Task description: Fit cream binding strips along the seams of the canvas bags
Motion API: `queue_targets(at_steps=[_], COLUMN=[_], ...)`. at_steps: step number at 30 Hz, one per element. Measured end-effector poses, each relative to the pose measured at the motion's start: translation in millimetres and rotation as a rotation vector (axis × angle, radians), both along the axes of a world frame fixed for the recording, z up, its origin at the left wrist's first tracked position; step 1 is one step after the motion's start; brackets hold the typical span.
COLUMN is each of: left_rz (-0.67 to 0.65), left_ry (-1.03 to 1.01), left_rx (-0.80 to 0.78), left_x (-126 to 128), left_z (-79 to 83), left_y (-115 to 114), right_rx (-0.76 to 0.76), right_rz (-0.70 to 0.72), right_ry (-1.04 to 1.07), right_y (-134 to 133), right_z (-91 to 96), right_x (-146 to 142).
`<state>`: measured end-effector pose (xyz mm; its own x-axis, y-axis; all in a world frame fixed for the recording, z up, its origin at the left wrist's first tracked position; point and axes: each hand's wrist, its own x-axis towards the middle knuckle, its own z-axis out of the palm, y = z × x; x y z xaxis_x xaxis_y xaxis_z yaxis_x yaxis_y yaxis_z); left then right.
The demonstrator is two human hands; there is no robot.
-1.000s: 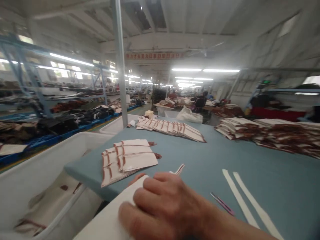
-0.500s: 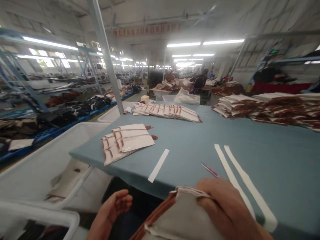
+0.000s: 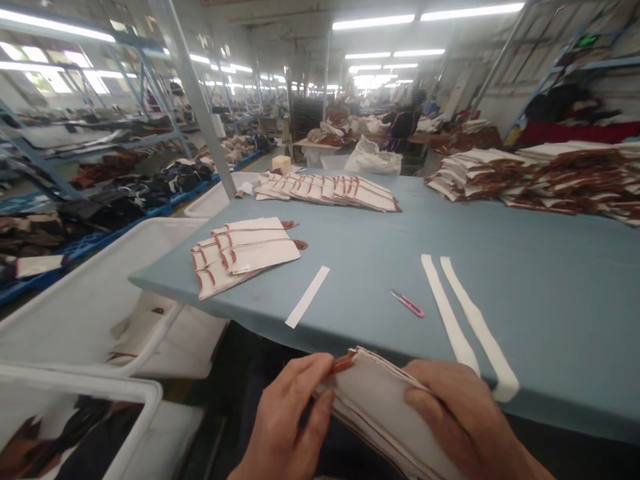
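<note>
White, smooth-walled bins [image 3: 65,313] stood at left. Cream, brown-trimmed panels [image 3: 255,250] overlapped flat on the blue-green tabletop [image 3: 360,267]. Left hand [image 3: 287,413] pinched the brown edge of a layered fabric bundle [image 3: 383,400] at the table's near edge. Straight white strip [image 3: 307,297] and slim pink snips [image 3: 410,305] lay beyond. Right hand [image 3: 460,407] was clamped on the bundle's right side; two long, matte cream bands [image 3: 476,319] lay alongside.

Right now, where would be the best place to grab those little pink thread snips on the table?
Probably the pink handle of the thread snips, pinched across its narrow width from above, coming from the side of the right hand: they lie flat on the table, handle end slanting toward that hand, metal tip pointing away.
</note>
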<state>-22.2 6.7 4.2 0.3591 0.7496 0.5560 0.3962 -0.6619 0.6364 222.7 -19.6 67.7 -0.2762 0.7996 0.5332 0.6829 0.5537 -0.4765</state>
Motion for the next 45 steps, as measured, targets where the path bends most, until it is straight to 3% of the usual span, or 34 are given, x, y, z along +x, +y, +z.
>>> queue_targets(at_steps=[6,10,12,14,16,18,24,29,32,35,45], left_rz=[0.081,0.095,0.065,-0.006,-0.089,-0.11,-0.114,-0.074,-0.094,-0.113,-0.145], left_ry=[-0.022,-0.036,-0.019,-0.061,-0.172,-0.23,-0.149,-0.052,-0.069,-0.118,-0.131], left_rx=[-0.052,-0.201,-0.354,-0.623,-0.903,-1.029,-1.007,-0.935,-0.947,-0.977,-1.009], left_x=[11,8,2,-3,-6,-6,-8,-20,-25,-26,-22], left_z=[-6.8,-5.1,1.7,10.8,18.2,21.0,17.8,32.3,39.3,40.4,42.0], left_y=[-19,-25,-25,-22,-17,-11,-8,-5,-1,3,2], right_rx=[-0.127,-0.041,0.03,0.057,0.027,-0.061,-0.773,-1.078,-1.159,-1.157,-1.214], right_rz=[0.06,0.075,0.053,0.038,0.047,0.074,0.03,0.198,0.275,0.255,0.333], right_ry=[0.043,-0.005,-0.086,-0.173,-0.222,-0.21,0.123,0.514,0.606,0.573,0.65], right_y=[-10,-8,-4,-1,0,-2,-2,19,30,34,28], right_z=[-22.7,-32.9,-38.7,-46.0,-53.9,-60.3,-57.1,-42.1,-37.6,-34.6,-34.9], right_x=[-4,-17,-23,-28,-33,-39,-62,-70,-71,-72,-67])
